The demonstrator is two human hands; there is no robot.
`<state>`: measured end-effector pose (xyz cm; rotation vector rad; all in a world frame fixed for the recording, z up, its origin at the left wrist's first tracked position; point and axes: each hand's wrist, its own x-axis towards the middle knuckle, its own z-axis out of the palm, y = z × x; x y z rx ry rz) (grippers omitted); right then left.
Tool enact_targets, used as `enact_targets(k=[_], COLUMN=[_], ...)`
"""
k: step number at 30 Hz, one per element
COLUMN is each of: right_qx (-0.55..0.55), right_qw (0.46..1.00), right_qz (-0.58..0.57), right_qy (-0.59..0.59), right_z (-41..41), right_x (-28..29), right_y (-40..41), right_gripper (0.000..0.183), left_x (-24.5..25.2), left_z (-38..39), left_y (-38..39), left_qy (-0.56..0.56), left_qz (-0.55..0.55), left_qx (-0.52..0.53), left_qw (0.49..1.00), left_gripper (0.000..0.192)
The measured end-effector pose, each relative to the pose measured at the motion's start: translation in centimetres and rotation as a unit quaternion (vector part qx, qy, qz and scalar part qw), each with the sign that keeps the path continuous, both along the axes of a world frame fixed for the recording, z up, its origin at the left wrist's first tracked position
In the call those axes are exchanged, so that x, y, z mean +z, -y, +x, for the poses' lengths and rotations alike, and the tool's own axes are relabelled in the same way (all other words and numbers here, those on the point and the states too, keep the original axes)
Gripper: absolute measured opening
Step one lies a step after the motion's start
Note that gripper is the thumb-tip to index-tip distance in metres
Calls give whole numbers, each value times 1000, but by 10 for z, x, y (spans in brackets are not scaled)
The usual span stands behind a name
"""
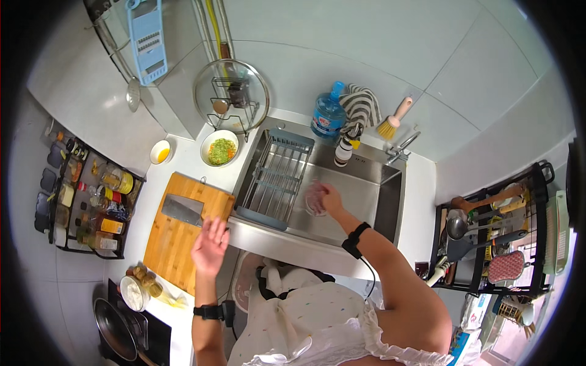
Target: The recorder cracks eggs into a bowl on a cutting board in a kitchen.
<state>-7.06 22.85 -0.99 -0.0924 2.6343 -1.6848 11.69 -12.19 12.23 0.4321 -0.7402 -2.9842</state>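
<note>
My right hand is over the sink, its fingers on reddish, meat-like contents in a clear container whose details are blurred. Palm up and empty, my left hand has its fingers apart above the right edge of the wooden cutting board. A cleaver blade lies flat on that board, beyond my left fingertips. Left of the container, a grey dish rack spans the stainless steel sink.
Behind the board stand a bowl of shredded vegetables and a small bowl with yellow liquid. A water jug and a bottle are near the faucet. At lower left are a white bowl and a frying pan.
</note>
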Motion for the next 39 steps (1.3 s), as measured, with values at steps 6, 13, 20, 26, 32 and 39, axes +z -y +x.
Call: enact_targets(k=[6, 13, 20, 26, 32, 39], right_qx=[-255, -236, 8, 13, -223, -189], right_qw=[773, 806, 864, 878, 966, 973], right_qz=[-483, -356, -365, -352, 126, 14], right_qy=[321, 410, 348, 323, -32, 134], right_z=[-61, -87, -123, -151, -167, -89], right_x=[-69, -9, -10, 5, -36, -63], right_y=[-134, -78, 28, 78, 72, 85], right_gripper=[23, 20, 32, 34, 42, 42], left_x=[-45, -37, -27, -23, -15, -18], left_z=[75, 115, 130, 143, 137, 142], left_y=[44, 23, 10, 9, 12, 18], left_qy=[132, 224, 241, 245, 263, 275], left_qz=[30, 14, 8, 7, 5, 7], left_qx=[113, 212, 251, 262, 265, 280], left_qw=[984, 951, 937, 933, 928, 920], left_gripper=[39, 36, 34, 32, 31, 31])
